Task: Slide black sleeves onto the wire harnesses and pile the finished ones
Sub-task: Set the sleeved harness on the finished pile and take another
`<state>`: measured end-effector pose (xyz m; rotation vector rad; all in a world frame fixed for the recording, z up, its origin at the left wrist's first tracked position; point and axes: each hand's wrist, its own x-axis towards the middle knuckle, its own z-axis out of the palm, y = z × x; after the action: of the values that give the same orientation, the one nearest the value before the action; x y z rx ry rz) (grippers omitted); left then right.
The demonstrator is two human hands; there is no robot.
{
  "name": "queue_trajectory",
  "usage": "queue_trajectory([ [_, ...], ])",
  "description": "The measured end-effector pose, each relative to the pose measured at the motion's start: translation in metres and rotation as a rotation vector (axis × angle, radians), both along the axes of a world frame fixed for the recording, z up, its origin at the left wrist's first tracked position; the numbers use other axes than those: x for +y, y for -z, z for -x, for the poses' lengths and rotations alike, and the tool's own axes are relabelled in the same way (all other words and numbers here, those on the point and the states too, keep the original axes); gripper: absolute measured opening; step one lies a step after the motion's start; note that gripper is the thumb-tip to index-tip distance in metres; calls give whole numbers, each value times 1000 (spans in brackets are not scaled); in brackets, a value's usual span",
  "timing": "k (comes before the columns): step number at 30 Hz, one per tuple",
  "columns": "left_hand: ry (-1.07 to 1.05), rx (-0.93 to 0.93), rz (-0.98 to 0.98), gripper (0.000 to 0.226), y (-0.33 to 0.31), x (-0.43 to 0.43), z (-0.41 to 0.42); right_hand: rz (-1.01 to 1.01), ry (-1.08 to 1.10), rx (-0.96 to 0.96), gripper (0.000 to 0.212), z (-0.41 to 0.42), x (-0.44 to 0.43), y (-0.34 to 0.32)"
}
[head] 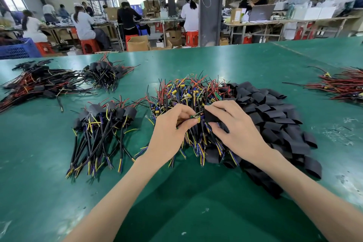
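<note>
My left hand [172, 125] pinches a wire harness [196, 117] by its small green board, over the heap of bare harnesses [188, 94]. Directly right of it, my right hand [233, 125] grips a black sleeve [211, 116], whose open end meets the board's tip. A large heap of loose black sleeves [275, 122] lies to the right. On the left lies a pile of sleeved harnesses [104, 124], black caps at the far end, wire tails toward me.
More sleeved bundles lie at the far left [39, 84] and behind [107, 73]. Red-wired harnesses [343, 86] sit at the right edge. All rest on a green table [176, 192]. Workers sit at benches beyond the table's far edge.
</note>
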<state>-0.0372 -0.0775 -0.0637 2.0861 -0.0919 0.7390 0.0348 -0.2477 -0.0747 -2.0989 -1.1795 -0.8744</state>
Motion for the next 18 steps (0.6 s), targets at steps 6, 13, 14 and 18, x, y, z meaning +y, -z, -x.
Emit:
queue_trajectory([
  [6,58,63,73,28,-7,4,1,7,-71,-3,39,1,-1,-3],
  [13,56,114,-49,19,-8,7,3,41,-210,205,41,0,-5,-4],
  [14,60,111,-43,17,-7,6,3,41,-213,208,40,0,-5,-4],
  [18,7,75,-6,17,-8,3,4,39,-209,153,39,0,-5,-3],
])
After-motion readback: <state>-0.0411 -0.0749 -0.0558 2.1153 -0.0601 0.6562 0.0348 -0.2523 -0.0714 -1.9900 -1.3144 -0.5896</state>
